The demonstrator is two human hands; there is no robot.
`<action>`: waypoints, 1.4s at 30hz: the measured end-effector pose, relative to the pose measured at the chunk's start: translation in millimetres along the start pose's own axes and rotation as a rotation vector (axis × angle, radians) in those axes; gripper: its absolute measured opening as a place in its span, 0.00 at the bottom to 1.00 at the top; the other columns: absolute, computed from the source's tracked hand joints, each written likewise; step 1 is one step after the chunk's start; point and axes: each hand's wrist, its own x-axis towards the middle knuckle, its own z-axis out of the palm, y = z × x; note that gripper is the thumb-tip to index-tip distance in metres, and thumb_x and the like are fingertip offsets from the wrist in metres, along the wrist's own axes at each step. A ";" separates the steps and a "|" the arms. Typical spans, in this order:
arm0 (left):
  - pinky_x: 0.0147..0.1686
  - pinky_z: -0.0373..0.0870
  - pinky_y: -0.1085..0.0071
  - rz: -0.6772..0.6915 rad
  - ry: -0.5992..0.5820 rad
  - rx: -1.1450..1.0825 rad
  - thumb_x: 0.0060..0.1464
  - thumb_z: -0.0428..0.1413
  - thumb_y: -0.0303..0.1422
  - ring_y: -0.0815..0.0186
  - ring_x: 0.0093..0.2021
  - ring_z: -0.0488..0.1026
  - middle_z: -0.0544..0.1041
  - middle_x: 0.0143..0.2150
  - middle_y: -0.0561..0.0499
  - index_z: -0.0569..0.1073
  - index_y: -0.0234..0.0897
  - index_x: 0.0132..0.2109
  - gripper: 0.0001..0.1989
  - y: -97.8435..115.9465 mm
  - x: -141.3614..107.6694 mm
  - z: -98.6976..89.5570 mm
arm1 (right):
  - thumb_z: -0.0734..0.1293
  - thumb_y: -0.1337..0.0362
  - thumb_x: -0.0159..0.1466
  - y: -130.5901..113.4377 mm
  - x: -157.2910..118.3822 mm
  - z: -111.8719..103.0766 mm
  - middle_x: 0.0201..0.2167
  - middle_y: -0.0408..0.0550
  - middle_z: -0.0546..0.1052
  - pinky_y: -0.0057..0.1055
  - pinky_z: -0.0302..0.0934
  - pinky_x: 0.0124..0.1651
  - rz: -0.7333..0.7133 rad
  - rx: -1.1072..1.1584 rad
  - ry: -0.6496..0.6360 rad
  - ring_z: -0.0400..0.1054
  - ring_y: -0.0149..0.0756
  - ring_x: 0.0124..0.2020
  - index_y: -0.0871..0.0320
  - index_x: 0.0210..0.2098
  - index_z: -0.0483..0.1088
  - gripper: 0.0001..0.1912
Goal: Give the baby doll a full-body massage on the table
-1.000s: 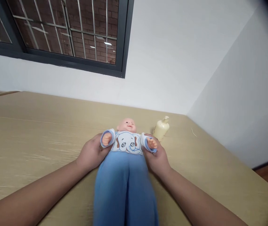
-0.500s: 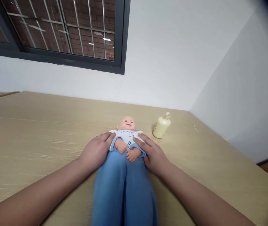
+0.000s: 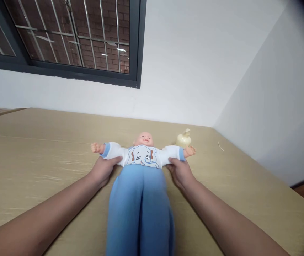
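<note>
A baby doll (image 3: 142,156) lies on its back on the table, dressed in a white top with an elephant face and long blue trousers (image 3: 140,202). Its head points away from me and its two arms stretch out sideways. My left hand (image 3: 105,170) grips the doll's arm on the left, thumb on top of the white sleeve and fingers hidden beneath. On the other side my right hand (image 3: 181,171) holds the other sleeved arm in the same way, its thumb near the upper arm.
A cream pump bottle (image 3: 183,138) stands behind the doll's arm on the right, partly covered by it. Farther right, a thin pale strip (image 3: 220,146) lies on the wooden table (image 3: 47,153). A white wall (image 3: 178,71) and a barred window (image 3: 74,39) rise behind.
The doll's arms, folded over its belly before, are now spread out to both sides. My hands have gone from lying on its sleeves to gripping the arms from below.
</note>
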 end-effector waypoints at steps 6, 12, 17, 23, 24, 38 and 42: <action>0.50 0.80 0.63 -0.284 0.034 -0.390 0.51 0.64 0.21 0.54 0.52 0.78 0.79 0.53 0.37 0.74 0.30 0.51 0.20 -4.2 8.8 -0.9 | 0.68 0.74 0.52 -5.1 4.5 5.6 0.43 0.49 0.82 0.38 0.75 0.48 0.256 0.258 0.100 0.77 0.42 0.44 0.58 0.47 0.73 0.22; 0.49 0.79 0.61 -0.124 0.125 -0.282 0.51 0.66 0.25 0.53 0.50 0.79 0.80 0.51 0.40 0.74 0.34 0.52 0.20 -5.3 7.0 2.5 | 0.73 0.70 0.53 0.7 1.0 7.4 0.46 0.48 0.81 0.44 0.72 0.55 0.079 0.169 0.062 0.75 0.45 0.50 0.56 0.51 0.72 0.26; 0.50 0.75 0.56 0.113 0.145 0.572 0.52 0.64 0.41 0.46 0.48 0.79 0.83 0.43 0.41 0.79 0.33 0.43 0.17 14.4 -10.9 3.1 | 0.75 0.60 0.57 -1.1 -12.0 10.3 0.50 0.53 0.80 0.52 0.63 0.63 -0.217 -0.353 0.000 0.73 0.51 0.54 0.59 0.53 0.73 0.24; 0.52 0.72 0.65 0.423 -0.100 0.926 0.62 0.55 0.41 0.55 0.50 0.78 0.81 0.51 0.50 0.75 0.43 0.56 0.18 24.7 -21.3 1.4 | 0.67 0.63 0.65 -7.7 -27.6 13.5 0.62 0.51 0.71 0.48 0.58 0.67 -0.507 -0.822 -0.230 0.65 0.47 0.63 0.51 0.65 0.64 0.28; 0.53 0.71 0.65 0.468 -0.119 0.985 0.63 0.54 0.39 0.56 0.53 0.77 0.80 0.54 0.49 0.73 0.43 0.59 0.19 23.5 -20.3 0.5 | 0.65 0.66 0.65 -7.9 -28.7 13.4 0.63 0.51 0.70 0.49 0.59 0.67 -0.550 -0.905 -0.255 0.64 0.47 0.64 0.50 0.67 0.62 0.31; 0.54 0.71 0.60 0.666 -0.327 1.268 0.62 0.50 0.28 0.53 0.58 0.73 0.73 0.62 0.44 0.66 0.42 0.67 0.26 17.8 -9.9 -2.4 | 0.60 0.75 0.62 -14.2 -28.4 13.5 0.63 0.57 0.64 0.48 0.66 0.60 -0.728 -1.336 -0.473 0.64 0.49 0.63 0.48 0.68 0.60 0.36; 0.56 0.70 0.60 0.503 -0.209 0.977 0.62 0.54 0.34 0.52 0.57 0.73 0.77 0.57 0.45 0.73 0.40 0.59 0.19 15.4 -6.3 -4.6 | 0.66 0.64 0.65 -13.7 -23.0 9.4 0.63 0.54 0.68 0.49 0.61 0.66 -0.608 -1.119 -0.325 0.64 0.48 0.64 0.52 0.68 0.59 0.32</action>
